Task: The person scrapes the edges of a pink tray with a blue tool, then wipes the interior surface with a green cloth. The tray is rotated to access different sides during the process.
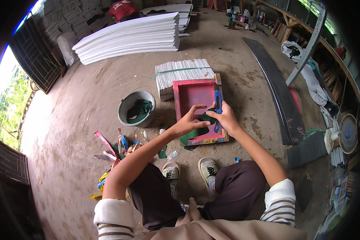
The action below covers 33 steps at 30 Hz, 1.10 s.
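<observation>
I see my left hand (189, 121) curled, fingers pinching a dark green cloth (204, 122) that lies over the near edge of the red-framed screen (196, 96); my right hand (225, 116) is closed around a blue-handled squeegee (217, 102), just beside the left, touching the same cloth; the screen lies flat under both hands; beyond them is a bundle of white sheets (182, 72); left of my left hand stands a grey bucket (126, 105) with green rag inside.
</observation>
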{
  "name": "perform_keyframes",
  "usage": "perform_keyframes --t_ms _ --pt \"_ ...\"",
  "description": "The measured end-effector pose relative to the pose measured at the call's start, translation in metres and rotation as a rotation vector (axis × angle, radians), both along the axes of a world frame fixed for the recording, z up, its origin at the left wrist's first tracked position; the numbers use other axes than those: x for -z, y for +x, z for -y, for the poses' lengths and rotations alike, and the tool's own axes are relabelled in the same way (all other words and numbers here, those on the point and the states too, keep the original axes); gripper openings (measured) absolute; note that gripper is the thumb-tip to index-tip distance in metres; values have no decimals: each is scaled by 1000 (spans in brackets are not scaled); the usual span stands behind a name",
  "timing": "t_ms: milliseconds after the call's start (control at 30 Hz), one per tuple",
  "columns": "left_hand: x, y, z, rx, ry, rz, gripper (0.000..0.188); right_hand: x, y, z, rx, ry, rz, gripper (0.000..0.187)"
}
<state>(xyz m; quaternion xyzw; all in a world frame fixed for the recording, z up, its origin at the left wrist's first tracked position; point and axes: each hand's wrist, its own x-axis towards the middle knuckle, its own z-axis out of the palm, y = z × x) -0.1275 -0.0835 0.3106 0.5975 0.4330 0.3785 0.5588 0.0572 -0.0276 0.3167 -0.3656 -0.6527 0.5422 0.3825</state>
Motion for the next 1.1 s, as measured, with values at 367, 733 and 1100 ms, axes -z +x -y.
perform_keyframes --t_ms 367,733,1100 --pt "-10 8 0 -55 511 -330 49 4 11 -11 239 66 -40 28" --pt "-18 -3 -1 13 570 -372 30 -3 -1 -1 193 345 110 21" --pt "-42 -26 -1 -310 607 -381 36 -19 10 21 12 1219 889 10"
